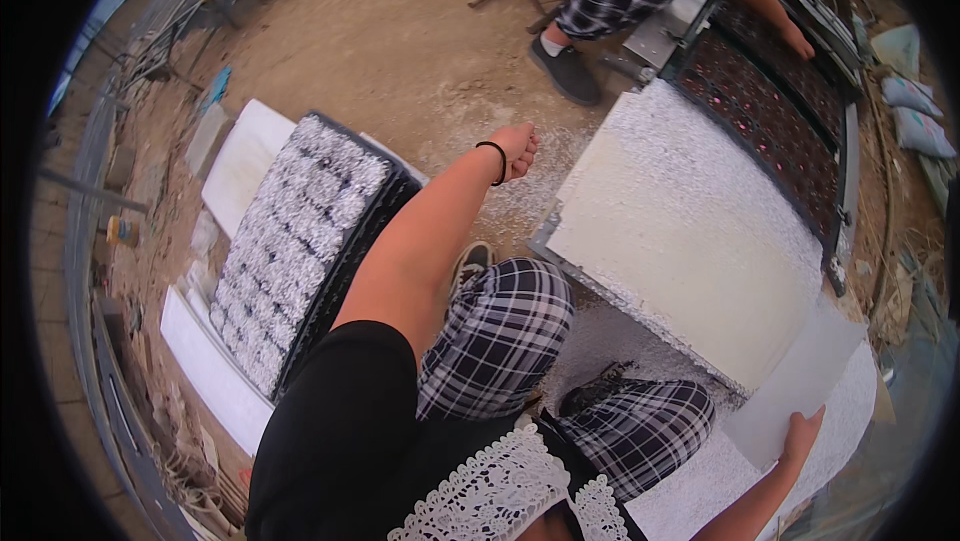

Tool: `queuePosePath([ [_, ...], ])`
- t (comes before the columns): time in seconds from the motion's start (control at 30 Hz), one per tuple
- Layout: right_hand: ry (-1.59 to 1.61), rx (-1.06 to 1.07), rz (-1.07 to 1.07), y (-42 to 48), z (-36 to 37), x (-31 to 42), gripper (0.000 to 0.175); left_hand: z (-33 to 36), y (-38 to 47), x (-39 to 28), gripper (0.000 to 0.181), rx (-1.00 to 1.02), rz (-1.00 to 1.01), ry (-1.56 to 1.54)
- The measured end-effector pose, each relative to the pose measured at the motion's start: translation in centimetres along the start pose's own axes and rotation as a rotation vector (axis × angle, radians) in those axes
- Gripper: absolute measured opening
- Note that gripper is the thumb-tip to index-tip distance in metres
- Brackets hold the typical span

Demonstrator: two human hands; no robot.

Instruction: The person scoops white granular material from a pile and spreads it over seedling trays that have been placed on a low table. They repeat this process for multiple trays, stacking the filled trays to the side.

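My left hand (517, 151), with a black band at the wrist, hangs over the ground with its fingers curled in; I see nothing in it. In my right hand (802, 436) is a thin pale flat sheet (802, 376), gripped by its lower edge. The sheet's far end overlaps the corner of a cream board (675, 241) strewn with white granules. Beyond the board, a black seedling tray (750, 121) of dark soil shows pink specks in its cells. On my left, a stack of black seedling trays (345, 278) is topped with white granules.
A co-worker's hand (796, 42) reaches over another soil-filled tray (787, 53) on a metal-framed machine (847, 188). That person's shoe (566, 72) rests near the board. White granules fill a pale surface (832, 421) beside my right hand. White foam panels (244, 158) flank the stacked trays.
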State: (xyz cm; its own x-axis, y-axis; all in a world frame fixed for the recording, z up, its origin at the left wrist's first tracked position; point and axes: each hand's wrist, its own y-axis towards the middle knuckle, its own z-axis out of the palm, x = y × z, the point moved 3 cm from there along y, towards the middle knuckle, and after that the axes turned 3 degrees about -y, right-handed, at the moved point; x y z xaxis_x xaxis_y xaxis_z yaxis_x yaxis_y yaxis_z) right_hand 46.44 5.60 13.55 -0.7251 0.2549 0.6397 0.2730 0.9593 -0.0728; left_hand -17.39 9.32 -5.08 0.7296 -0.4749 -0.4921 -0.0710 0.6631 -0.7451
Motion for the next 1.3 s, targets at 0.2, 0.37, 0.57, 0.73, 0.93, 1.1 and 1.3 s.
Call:
queuePosePath([
  [0.2,0.001,-0.037,-0.016,-0.5,0.8,-0.6,0.059,-13.0,-13.9,-7.4,0.014,-0.1,0.272,0.042],
  [0.37,0.085,-0.065,-0.057,1.0,1.0,-3.4,0.057,-21.7,-20.3,-9.8,0.03,-0.613,0.257,0.533],
  [0.57,0.069,-0.129,-0.045,1.3,1.2,-4.1,0.054,-22.1,-18.5,-8.6,0.023,-0.419,0.178,1.268],
  [0.73,0.039,-0.114,-0.063,0.7,1.0,-4.1,0.053,-22.5,-18.9,-9.2,0.027,-0.67,0.298,0.832],
  [0.93,-0.194,-0.211,-0.084,-1.2,0.6,-3.9,0.056,-23.1,-19.7,-7.7,0.05,-0.402,0.418,0.515],
  [1.1,-0.099,-0.334,-0.011,-2.6,-2.6,-13.3,0.06,-16.7,-20.6,-8.8,0.046,-0.483,0.372,0.709],
  [1.3,0.456,-0.612,0.222,-11.9,-2.7,-24.1,0.053,-2.4,-16.2,-5.0,0.037,-0.203,1.147,1.529],
])
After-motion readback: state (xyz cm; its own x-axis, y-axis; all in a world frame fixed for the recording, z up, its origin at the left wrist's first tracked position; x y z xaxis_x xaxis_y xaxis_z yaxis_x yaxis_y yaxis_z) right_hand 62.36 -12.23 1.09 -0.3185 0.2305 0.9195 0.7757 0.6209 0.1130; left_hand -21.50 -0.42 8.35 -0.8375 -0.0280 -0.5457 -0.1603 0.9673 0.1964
